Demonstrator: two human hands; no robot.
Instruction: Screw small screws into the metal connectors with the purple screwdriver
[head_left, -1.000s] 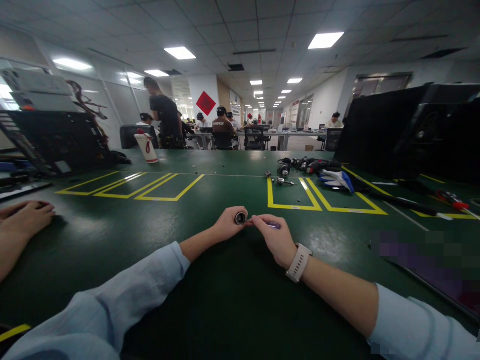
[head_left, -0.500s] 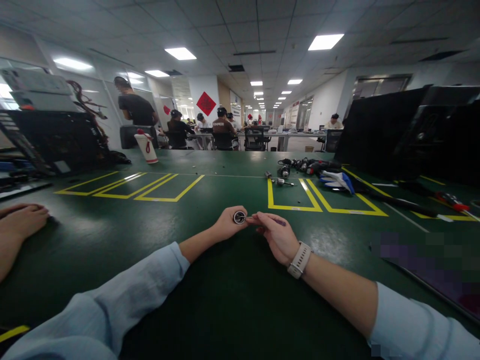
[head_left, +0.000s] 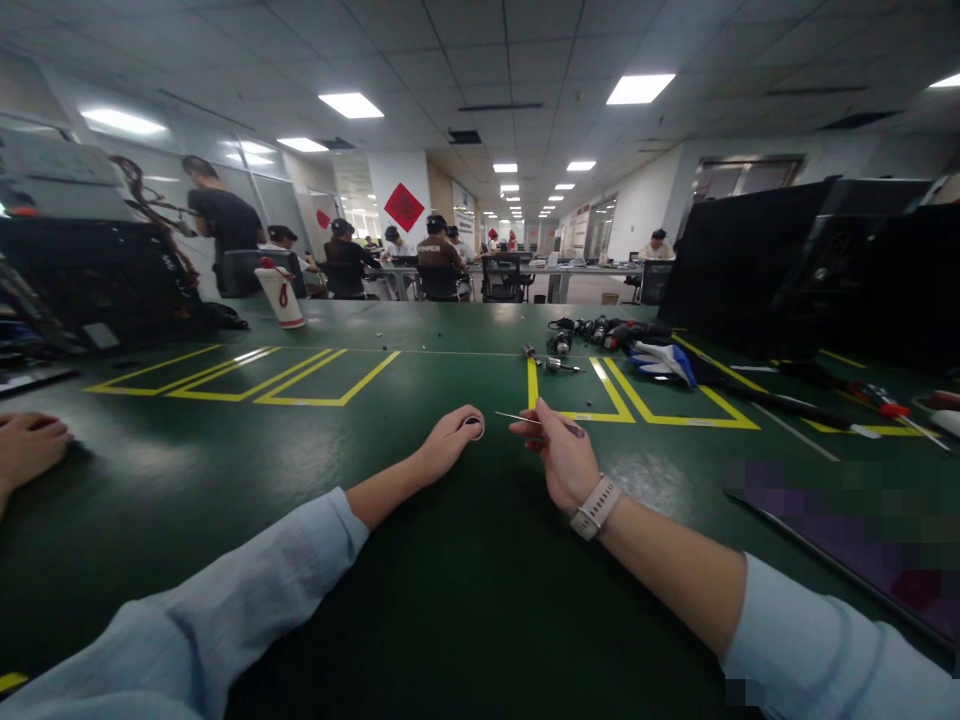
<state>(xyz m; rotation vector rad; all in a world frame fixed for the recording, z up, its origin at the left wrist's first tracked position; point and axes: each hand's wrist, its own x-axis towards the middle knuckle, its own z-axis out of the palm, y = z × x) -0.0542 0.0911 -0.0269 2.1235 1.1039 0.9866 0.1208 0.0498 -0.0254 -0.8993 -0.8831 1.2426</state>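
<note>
My left hand (head_left: 450, 438) is closed around a small round metal part (head_left: 473, 424); only its ringed end shows past the fingers. Opposite it, my right hand (head_left: 564, 448) grips a thin screwdriver (head_left: 517, 416) by its dark handle, and the slim shaft points left toward the part. A gap separates the shaft's tip from the metal part. Both hands are held above the green table (head_left: 420, 560). Beyond the right hand, small metal parts (head_left: 561, 365) lie by the yellow tape lines.
A white cup (head_left: 282, 298) stands at the back left. Gloves (head_left: 660, 362), cables and tools lie at the right, near a large black case (head_left: 750, 270). A dark screen (head_left: 840, 550) rests at the right front. Another person's hand (head_left: 30, 450) is at the left edge.
The screwdriver's tip has come out of the ringed part, and my hands have moved apart. My left hand has turned, covering more of the part. The view has shifted slightly.
</note>
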